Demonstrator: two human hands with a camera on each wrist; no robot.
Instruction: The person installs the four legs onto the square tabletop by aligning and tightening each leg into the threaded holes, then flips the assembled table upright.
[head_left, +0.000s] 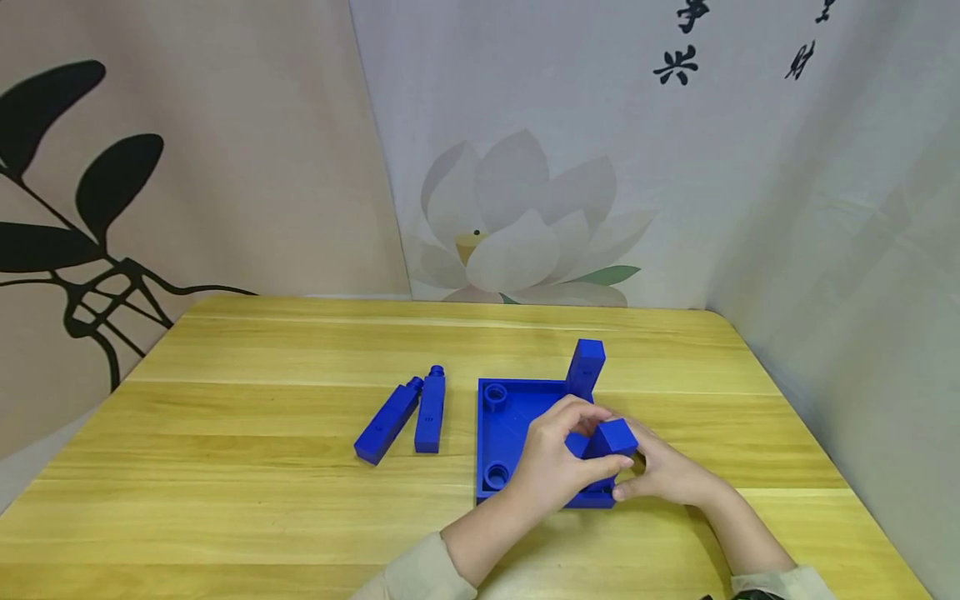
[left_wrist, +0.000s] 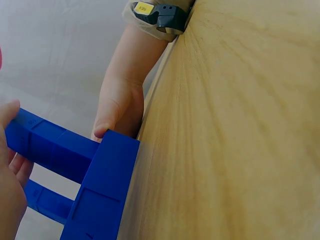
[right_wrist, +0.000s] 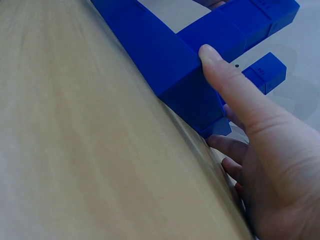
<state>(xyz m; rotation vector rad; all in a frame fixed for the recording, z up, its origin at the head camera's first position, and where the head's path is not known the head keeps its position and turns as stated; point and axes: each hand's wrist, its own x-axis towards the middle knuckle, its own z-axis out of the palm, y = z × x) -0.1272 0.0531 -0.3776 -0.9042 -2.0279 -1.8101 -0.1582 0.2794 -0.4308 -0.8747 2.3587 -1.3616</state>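
A square blue base (head_left: 517,417) with raised rims and round corner sockets lies on the table. At its front right corner stands a blue square post (head_left: 615,435), with my left hand (head_left: 551,454) gripping its upper part between thumb and fingers. My right hand (head_left: 667,477) holds that same corner of the base, thumb on the front edge and fingers along the right side, as the right wrist view shows. Another blue post (head_left: 586,367) rises from the back right corner. The lower end of the gripped post is hidden behind my left hand in the head view.
Two loose blue posts (head_left: 386,423) with knobbed ends lie to the left of the base on the wooden table (head_left: 262,500). Both left sockets of the base show open. A printed curtain (head_left: 300,150) hangs behind the table and along its right side.
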